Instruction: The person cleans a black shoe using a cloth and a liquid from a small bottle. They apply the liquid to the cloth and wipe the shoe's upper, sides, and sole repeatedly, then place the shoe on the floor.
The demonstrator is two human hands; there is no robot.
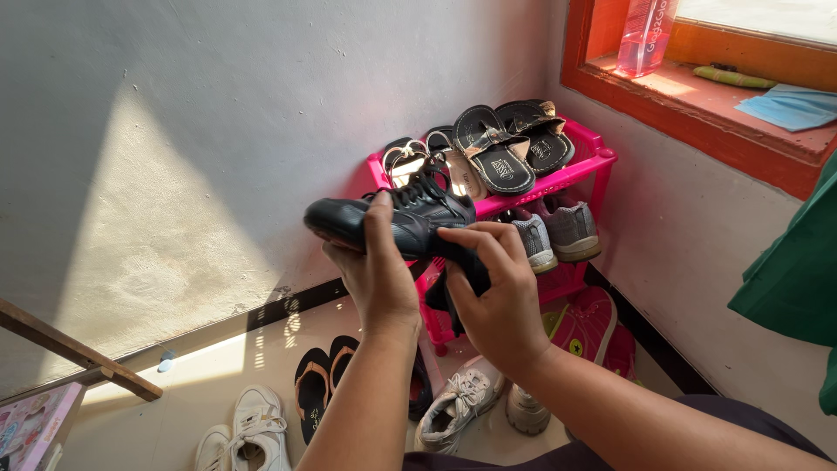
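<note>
Left hand (377, 277) clamped around the middle of a black lace-up shoe (392, 222), thumb up over the side, toe end sticking out to the left. Right hand (493, 292) just beside it, fingers pinched on a dark cloth (453, 279) pressed against the heel end of the same shoe; cloth hanging down below the knuckles. Shoe held level in the air, sole down.

Right behind the grip, a pink plastic rack (586, 166): brown-and-black sandals (510, 144) on the top shelf, grey sneakers (558, 234) on the shelf below. Below the hands, on the pale floor: white sneakers (458, 406) under the right wrist, black flip-flops (321, 379) under the left forearm, another white pair (248, 432) further left. Pink canvas shoes (588, 327) low to the right of the grip, by the rack's foot. Up and to the right, an orange window sill (697, 109) with a pink bottle (645, 35) and a blue cloth (789, 106).
</note>
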